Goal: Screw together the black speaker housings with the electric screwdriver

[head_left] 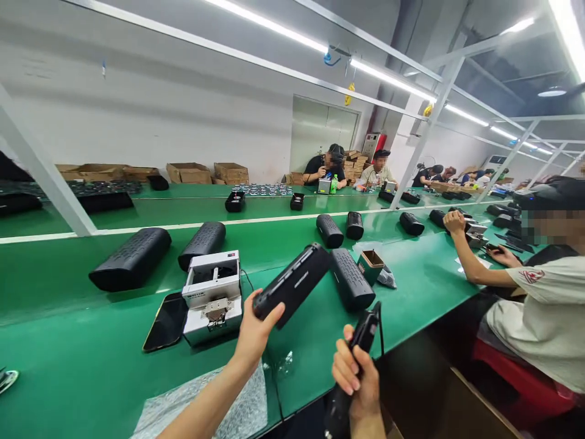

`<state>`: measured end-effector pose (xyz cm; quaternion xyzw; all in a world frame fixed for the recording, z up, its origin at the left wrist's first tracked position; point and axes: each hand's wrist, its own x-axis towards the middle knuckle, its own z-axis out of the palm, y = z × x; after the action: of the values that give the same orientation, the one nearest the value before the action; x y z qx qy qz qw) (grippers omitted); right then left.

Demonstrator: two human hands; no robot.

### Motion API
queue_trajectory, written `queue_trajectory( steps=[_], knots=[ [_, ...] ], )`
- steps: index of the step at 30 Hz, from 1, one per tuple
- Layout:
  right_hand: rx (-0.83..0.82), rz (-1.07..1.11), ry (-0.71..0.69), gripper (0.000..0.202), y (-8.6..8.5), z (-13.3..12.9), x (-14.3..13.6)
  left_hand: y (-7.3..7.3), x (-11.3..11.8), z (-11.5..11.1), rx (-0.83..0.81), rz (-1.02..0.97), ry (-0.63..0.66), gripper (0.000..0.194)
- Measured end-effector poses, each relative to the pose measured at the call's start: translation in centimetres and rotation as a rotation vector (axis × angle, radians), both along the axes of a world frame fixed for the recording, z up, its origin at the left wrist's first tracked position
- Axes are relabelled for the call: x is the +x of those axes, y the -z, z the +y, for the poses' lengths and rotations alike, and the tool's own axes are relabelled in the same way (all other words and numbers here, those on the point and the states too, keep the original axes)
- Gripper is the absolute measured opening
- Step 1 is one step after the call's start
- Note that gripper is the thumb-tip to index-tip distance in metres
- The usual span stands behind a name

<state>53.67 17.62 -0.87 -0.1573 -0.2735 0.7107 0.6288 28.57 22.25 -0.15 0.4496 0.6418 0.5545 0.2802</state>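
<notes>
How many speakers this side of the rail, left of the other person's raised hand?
8: one speaker in the left hand, two beyond it, two by the white machine, one by the green box, two farther right. The raised hand may hide more.

White lettering on the raised black speaker housing [292, 285] appears to read "MERCURY". Dark lettering on the white screw feeder [212, 323] and red print on a co-worker's sleeve [539, 277] are illegible.

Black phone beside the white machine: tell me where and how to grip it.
Pinch the phone by its long left edge, coming from the left and above. It lies flat on the green table, with the white machine crowding its right side, so the left edge looks easier to reach.
</notes>
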Motion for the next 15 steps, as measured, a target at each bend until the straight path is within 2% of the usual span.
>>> queue_trajectory(
  steps=[2, 4, 7, 10, 15],
  knots=[
    [-0.06, -0.024, -0.02, 0.043, 2.1, 0.8, -1.3, -0.9, 2.4, 6.9, -0.002, 0.028, -0.098, 0.082],
    [-0.067, -0.045, -0.022, 0.044, 3.3, 1.5, -2.2, -1.9, 3.7, 13.1, -0.017, 0.062, -0.207, 0.09],
    [-0.08, -0.075, 0.001, 0.048, 4.8, 2.8, -2.9, -3.7, 3.9, 19.7, -0.04, 0.131, -0.334, 0.073],
    [-0.091, -0.105, -0.011, 0.052, 6.5, 3.9, -3.0, -5.0, 3.1, 22.5, -0.083, 0.196, -0.386, 0.059],
    [-0.112, -0.126, -0.125, 0.047, 8.4, 4.2, -2.0, -6.4, 2.9, 22.6, -0.139, 0.295, -0.376, 0.056]
  ],
)
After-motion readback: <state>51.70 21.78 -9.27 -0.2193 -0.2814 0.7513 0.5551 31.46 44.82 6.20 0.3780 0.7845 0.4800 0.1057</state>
